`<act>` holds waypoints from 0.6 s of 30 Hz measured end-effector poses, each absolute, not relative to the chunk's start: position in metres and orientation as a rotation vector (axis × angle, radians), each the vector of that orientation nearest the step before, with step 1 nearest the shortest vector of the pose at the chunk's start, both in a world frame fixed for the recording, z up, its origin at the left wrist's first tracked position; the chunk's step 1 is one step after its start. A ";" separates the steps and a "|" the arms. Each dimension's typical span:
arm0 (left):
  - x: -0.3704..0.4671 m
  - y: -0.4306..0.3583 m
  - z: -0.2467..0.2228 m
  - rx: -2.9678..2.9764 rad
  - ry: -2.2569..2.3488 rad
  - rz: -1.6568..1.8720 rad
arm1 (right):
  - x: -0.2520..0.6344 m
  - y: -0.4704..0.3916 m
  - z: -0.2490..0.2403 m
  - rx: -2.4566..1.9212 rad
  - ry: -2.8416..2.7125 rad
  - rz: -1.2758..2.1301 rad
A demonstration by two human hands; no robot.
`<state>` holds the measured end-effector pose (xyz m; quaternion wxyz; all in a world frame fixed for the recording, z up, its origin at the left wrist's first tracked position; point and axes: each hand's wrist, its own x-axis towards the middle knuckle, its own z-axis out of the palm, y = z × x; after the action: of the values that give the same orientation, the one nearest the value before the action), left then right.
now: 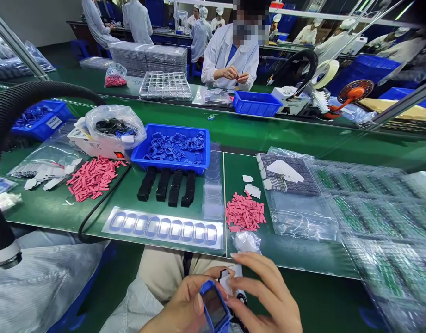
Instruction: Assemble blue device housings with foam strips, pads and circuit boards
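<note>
Near the bottom centre, over my lap, my left hand (185, 303) is closed round a blue frame (206, 300) with a dark screen in it, thumb on its left edge. From the right, my right hand (270, 296) reaches to the frame's right side. Its thumb and a finger pinch near a small white piece (225, 281) with a black edge, while the other fingers are raised and bent. A small round black-and-white part shows beneath the right hand, partly covered. What lies between the right fingertips is partly hidden.
Pink strips (245, 212), a sheet of clear-film frames (164, 229), black stacks (175, 187) and a blue bin (171, 169) of blue frames cover the green table. Trays with green boards (386, 222) stand right. A black hose (1, 138) arches left. A person works opposite.
</note>
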<state>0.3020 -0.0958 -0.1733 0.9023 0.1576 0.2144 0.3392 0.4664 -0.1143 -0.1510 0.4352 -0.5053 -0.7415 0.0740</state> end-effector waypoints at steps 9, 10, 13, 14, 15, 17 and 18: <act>0.285 -0.091 -0.193 0.162 0.590 0.707 | 0.502 -0.113 -0.210 -1.430 -1.706 -0.272; 0.282 -0.089 -0.195 0.156 0.588 0.714 | 0.509 -0.111 -0.220 -1.434 -1.805 -0.351; 0.278 -0.087 -0.199 0.148 0.528 0.731 | 0.520 -0.112 -0.235 -1.433 -2.003 -0.388; 0.278 -0.086 -0.198 0.143 0.511 0.746 | 0.519 -0.116 -0.234 -1.436 -2.010 -0.332; 0.279 -0.085 -0.195 0.145 0.497 0.759 | 0.516 -0.120 -0.231 -1.446 -1.981 -0.232; 0.281 -0.083 -0.188 0.193 0.477 0.781 | 0.502 -0.129 -0.221 -1.490 -1.768 0.177; 0.282 -0.081 -0.185 0.238 0.465 0.791 | 0.492 -0.132 -0.215 -1.495 -1.577 0.462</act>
<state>0.2819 -0.0815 -0.1846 0.8897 0.1144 0.2241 0.3810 0.4921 -0.1320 -0.2153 0.4438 -0.6029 -0.6362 0.1865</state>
